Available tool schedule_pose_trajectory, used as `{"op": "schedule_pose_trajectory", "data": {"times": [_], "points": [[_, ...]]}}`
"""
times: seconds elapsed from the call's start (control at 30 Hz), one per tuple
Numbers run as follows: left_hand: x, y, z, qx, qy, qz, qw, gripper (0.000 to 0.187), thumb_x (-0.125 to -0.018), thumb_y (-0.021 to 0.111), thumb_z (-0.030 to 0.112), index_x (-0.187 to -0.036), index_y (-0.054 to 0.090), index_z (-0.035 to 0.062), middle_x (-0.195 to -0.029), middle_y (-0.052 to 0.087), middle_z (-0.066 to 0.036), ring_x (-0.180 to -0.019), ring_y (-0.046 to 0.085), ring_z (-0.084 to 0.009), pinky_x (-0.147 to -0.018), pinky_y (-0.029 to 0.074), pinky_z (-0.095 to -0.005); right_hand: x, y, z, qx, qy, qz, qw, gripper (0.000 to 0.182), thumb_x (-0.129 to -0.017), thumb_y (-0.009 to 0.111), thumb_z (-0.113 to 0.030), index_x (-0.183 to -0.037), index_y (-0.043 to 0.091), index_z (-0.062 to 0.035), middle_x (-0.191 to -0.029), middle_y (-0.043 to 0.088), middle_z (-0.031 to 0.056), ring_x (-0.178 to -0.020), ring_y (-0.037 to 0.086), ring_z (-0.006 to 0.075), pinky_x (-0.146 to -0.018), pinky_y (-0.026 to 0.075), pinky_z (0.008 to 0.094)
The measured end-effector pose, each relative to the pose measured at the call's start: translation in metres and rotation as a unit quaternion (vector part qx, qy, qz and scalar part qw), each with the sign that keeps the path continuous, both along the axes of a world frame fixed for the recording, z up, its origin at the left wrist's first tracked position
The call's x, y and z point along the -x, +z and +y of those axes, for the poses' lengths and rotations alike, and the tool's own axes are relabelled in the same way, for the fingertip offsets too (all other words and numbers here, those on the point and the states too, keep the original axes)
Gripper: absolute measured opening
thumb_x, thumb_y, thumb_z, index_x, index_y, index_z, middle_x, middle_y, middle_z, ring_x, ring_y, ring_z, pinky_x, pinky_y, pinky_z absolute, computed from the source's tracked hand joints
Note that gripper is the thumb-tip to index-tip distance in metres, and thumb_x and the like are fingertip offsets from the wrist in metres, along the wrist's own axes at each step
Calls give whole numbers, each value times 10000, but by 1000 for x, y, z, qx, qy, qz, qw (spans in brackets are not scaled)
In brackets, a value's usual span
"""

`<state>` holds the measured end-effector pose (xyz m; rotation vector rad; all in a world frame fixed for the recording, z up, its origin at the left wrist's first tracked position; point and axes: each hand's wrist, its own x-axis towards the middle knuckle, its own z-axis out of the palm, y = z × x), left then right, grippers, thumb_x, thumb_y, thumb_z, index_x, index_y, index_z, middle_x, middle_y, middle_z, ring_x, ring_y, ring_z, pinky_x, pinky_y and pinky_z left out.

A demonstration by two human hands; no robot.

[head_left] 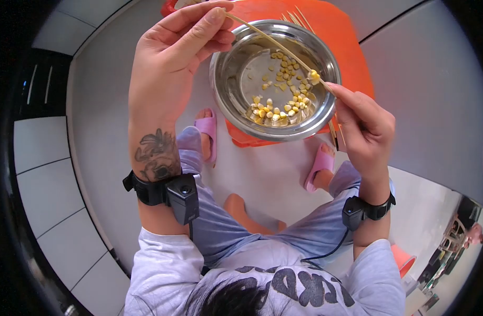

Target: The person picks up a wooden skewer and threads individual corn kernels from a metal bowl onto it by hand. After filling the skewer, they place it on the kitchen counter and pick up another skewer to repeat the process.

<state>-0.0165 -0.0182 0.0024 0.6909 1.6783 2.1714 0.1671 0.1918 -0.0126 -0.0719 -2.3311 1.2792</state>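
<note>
A thin wooden skewer [273,41] slants over a steel bowl [220,97]. Its upper left end is pinched between the thumb and fingers of my left hand [186,39], beyond the bowl's left rim. At the right rim, my right hand [365,124] is closed on the other end. A few corn kernels [313,77] sit on the skewer close to my right fingertips. Inside the bowl lie several loose yellow and white kernels [275,113], mostly along the near and right side of its bottom.
Under the bowl is an orange stool [352,47]. More skewers [299,20] lie on it behind the bowl, and others show at its right edge. White cabinets [47,174] line the left side. A pink container [403,259] stands at the lower right.
</note>
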Motion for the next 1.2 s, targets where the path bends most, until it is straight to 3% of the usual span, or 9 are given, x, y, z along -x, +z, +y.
{"op": "schedule_pose_trajectory", "data": {"times": [0.1,0.17,0.27,0.5,0.57,0.63,0.7,0.8,1.2], "points": [[4,0,-4,-7,2,-74,997,259,-934,617,127,-1139,644,-29,-945,665,-68,-833,610,-104,-757,519,-242,0,4,-14,21,-14,-12,1000,252,-849,610,68,-1080,692,7,-833,686,122,-721,633,130,-661,495,233],[2,5,-2,-43,-145,-98,984,250,-926,625,115,-1124,648,-35,-929,661,-60,-809,608,-98,-731,515,-237,0,11,-24,65,-18,-17,998,234,-859,606,60,-1071,694,10,-858,699,131,-752,650,131,-682,508,235],[-29,13,14,44,-165,-91,981,250,-921,634,119,-1111,649,-43,-907,657,-54,-781,608,-101,-716,510,-234,0,16,-41,74,-34,4,997,216,-873,602,45,-1065,694,17,-881,709,132,-766,652,122,-689,510,234],[-37,20,29,-3,-129,-79,988,297,-899,681,208,-1076,677,-30,-905,692,-80,-768,650,-131,-735,536,-253,11,20,-51,162,-121,22,979,183,-905,607,-27,-1059,694,22,-880,716,68,-687,591,57,-636,485,204],[-23,12,28,24,-102,-28,994,291,-907,663,217,-1073,681,-21,-902,695,-92,-778,650,-120,-741,539,-261,11,20,-46,163,-135,29,977,182,-910,608,-41,-1057,695,22,-858,707,54,-675,574,49,-622,474,198],[-18,7,24,235,-34,189,953,260,-913,646,178,-1095,681,-5,-937,692,-77,-847,655,-128,-800,542,-270,9,21,-45,167,-148,35,974,183,-915,608,-56,-1055,696,22,-835,698,39,-663,558,42,-608,463,193],[-18,-3,31,277,-32,147,949,211,-876,638,96,-1041,686,-25,-927,704,-110,-829,674,-192,-782,541,-305,8,20,-40,166,-155,1,974,185,-923,602,-69,-1052,698,21,-773,666,17,-655,546,39,-593,451,191],[-15,-19,56,327,3,433,840,199,-791,590,-25,-965,687,-23,-933,670,-186,-871,644,-343,-805,507,-381,13,24,-36,173,-167,-12,970,188,-924,602,-79,-1049,699,22,-728,631,-5,-635,524,33,-581,439,188],[-4,-18,63,422,-33,394,816,161,-738,704,47,-888,689,-9,-847,678,-159,-797,660,-295,-735,518,-372,16,24,-29,168,-154,3,974,187,-918,613,-96,-1036,705,16,-741,653,8,-644,551,42,-587,457,200]]}}
